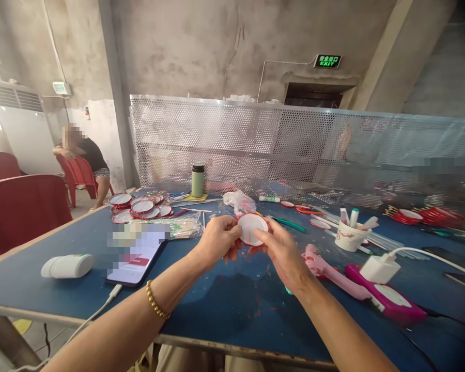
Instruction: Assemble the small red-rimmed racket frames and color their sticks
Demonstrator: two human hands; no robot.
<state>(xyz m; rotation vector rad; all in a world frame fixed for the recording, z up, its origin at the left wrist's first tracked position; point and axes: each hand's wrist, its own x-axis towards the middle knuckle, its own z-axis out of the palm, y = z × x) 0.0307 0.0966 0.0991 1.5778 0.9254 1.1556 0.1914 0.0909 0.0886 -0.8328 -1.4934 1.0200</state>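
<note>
- Disc [251, 227]: held up above table [217, 299], between both hands.
- Left hand [219, 238]: thumb and fingers pinching disc's left edge.
- Right hand [282, 250]: gripping right edge, thumb over pale face.
- Handling, judged: light, even pressure at the red rim; spare the face; steady with one hand while the other works.

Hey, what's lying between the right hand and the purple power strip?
A pink gun-shaped tool lies between the right hand, which holds a red-rimmed disc, and the purple power strip, as the head view shows.
</note>
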